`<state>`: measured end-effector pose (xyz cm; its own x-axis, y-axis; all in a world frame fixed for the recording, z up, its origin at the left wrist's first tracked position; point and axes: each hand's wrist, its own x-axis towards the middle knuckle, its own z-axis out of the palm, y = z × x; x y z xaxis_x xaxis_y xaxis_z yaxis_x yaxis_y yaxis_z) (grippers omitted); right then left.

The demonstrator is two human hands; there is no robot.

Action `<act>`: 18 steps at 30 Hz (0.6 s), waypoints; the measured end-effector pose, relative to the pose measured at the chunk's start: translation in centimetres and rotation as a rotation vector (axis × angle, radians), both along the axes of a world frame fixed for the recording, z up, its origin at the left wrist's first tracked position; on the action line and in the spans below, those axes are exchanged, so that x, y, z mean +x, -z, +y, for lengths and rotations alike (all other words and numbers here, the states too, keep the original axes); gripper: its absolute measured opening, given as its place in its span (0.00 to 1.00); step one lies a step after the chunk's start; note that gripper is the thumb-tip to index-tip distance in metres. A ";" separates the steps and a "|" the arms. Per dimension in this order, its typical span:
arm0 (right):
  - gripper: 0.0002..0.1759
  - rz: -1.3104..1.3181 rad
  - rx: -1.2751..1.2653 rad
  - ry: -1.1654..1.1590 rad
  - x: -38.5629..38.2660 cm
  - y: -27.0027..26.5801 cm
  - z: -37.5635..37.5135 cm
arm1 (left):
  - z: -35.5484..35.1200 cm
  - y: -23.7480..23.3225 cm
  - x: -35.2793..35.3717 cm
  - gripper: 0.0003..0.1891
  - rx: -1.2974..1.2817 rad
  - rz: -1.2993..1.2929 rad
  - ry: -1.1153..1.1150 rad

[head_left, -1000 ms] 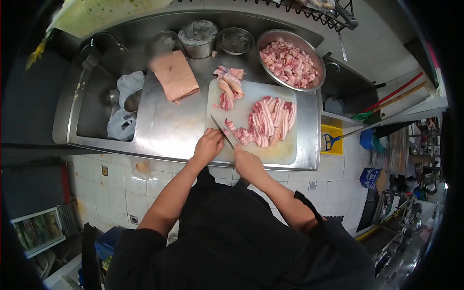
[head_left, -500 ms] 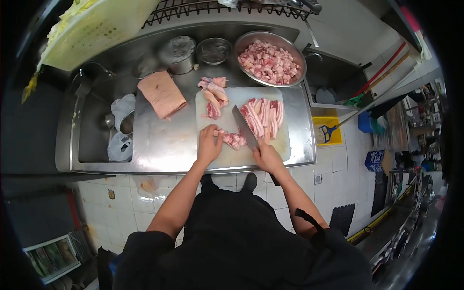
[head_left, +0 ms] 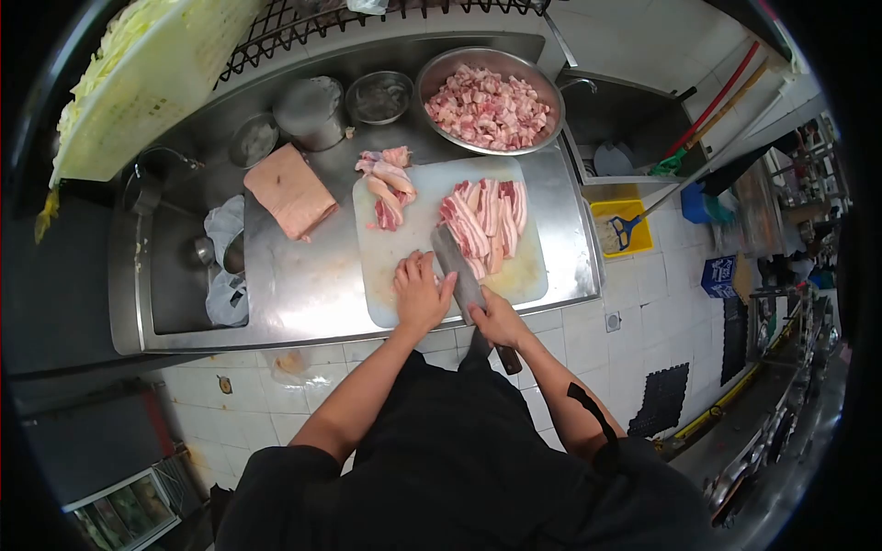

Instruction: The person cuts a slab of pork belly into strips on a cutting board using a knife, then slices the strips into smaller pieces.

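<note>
My right hand (head_left: 499,320) grips a cleaver (head_left: 452,266) by its dark handle (head_left: 508,358), with the blade slanting across the cutting board (head_left: 395,250). Beside the blade, my left hand (head_left: 421,294) curls over small cut pork pieces, which its fingers and the cleaver mostly hide. Right of the blade lie several pork belly strips (head_left: 487,219), side by side. Some pork scraps (head_left: 390,188) rest at the board's upper left.
Behind the board stands a metal bowl (head_left: 551,87) of diced pork (head_left: 491,110). A pork slab (head_left: 291,190) with skin up lies left of the board. A pot (head_left: 312,119), a small bowl (head_left: 379,99), a sink (head_left: 188,294) and a cabbage basket (head_left: 152,101) are farther out.
My left hand has moved right over the cut pork pieces, close to the blade. The cleaver and my right hand have come nearer to my body. The view has shifted slightly.
</note>
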<state>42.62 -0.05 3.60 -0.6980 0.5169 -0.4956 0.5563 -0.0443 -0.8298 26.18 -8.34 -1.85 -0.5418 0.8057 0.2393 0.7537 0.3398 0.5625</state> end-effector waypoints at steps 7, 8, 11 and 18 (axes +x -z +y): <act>0.16 0.069 -0.185 -0.031 -2.5 1.7 -1.0 | 2.8 1.3 0.6 0.17 0.222 -0.179 -0.183; 0.17 0.107 -0.239 0.005 -2.5 1.4 -0.9 | 3.5 1.3 0.5 0.17 0.225 -0.173 -0.171; 0.18 0.178 -0.259 0.129 -2.3 -1.2 0.5 | 8.0 -2.5 -1.4 0.13 0.392 -0.041 0.036; 0.25 0.223 -0.068 0.264 2.9 -7.2 5.4 | 27.0 -15.7 -6.4 0.15 0.180 0.287 0.072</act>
<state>45.47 5.32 10.76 -0.6393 0.6653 -0.3855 0.3236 -0.2220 -0.9198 19.76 18.69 13.87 -0.3746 0.7704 0.5159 0.9086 0.1941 0.3698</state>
